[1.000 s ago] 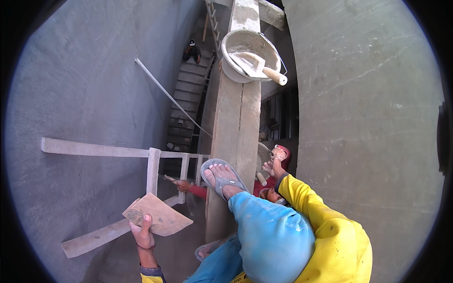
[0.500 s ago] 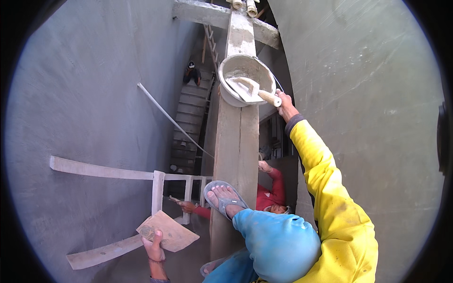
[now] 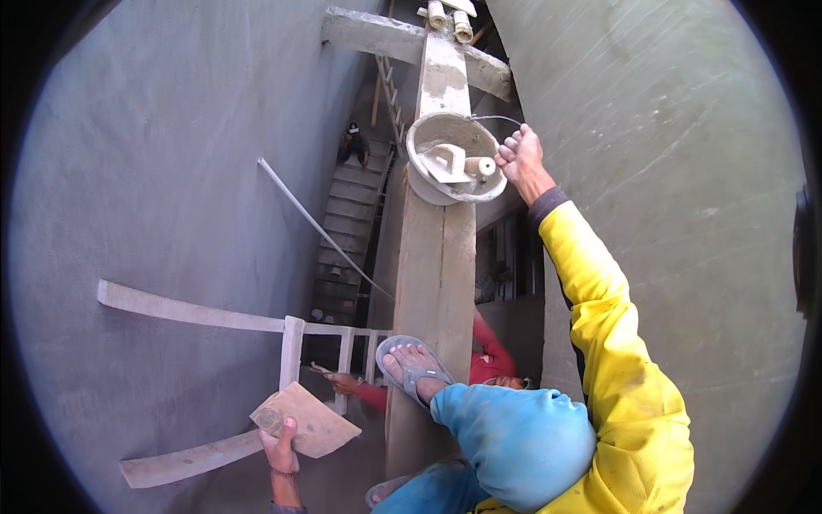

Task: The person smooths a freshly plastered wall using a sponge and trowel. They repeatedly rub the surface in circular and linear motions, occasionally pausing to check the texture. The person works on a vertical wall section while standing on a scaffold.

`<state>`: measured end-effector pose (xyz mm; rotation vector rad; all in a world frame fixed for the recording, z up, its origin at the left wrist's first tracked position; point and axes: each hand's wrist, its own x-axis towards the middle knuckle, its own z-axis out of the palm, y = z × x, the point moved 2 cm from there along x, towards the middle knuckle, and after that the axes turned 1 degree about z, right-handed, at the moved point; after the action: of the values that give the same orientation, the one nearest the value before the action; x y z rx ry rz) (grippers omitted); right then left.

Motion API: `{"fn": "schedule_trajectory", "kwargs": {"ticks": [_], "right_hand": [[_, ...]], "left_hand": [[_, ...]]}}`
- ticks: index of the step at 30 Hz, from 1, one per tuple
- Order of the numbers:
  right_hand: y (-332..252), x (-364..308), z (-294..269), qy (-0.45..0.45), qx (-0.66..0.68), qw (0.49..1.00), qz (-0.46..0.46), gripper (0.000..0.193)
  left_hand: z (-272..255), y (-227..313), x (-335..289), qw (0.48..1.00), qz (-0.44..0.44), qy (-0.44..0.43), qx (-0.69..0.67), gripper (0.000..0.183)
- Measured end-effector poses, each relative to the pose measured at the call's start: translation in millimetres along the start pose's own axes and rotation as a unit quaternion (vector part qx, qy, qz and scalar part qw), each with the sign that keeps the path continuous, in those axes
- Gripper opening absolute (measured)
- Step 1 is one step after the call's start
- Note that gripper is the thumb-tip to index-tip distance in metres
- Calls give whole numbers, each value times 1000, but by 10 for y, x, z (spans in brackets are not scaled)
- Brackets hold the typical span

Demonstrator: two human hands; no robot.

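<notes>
My right hand [image 3: 521, 161] is closed in a fist on the thin wire handle [image 3: 501, 118] of a mortar-smeared bucket [image 3: 419, 182]. The bucket stands on a long plank. Inside it rests a trowel [image 3: 452, 164] with a pale blade and a round wooden grip, whose end lies near my knuckles. At the lower left, my left hand [image 3: 281, 449] grips a flat, roughly square mortar board [image 3: 315, 421], the thumb lying over its top. Its other fingers are hidden beneath the board.
My sandalled foot [image 3: 414, 367] is on the narrow plank [image 3: 435, 283], high above a stairwell [image 3: 347, 223]. Below, a person in red [image 3: 492, 355] is partly hidden by the plank; another sits on the stairs. Wooden framing [image 3: 188, 307], a slanting pole [image 3: 321, 224] and grey walls flank me.
My right hand has moved up from beside the trowel grip and pulled the wire handle upward. The trowel sits lower in the bucket, its grip turned. My left hand still holds the board.
</notes>
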<state>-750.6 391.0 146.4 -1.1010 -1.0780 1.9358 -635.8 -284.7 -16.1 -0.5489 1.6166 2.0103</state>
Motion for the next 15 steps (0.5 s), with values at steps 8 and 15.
{"fn": "schedule_trajectory", "kwargs": {"ticks": [8,15], "right_hand": [[-190,-234,-241,16,-9,1000,-7,48],[-196,-1032,-725,47,29,998,-4,47]], "left_hand": [[-255,-84,-83,999,22,28,3,74],[-464,-156,-63,999,25,43,8,73]]}}
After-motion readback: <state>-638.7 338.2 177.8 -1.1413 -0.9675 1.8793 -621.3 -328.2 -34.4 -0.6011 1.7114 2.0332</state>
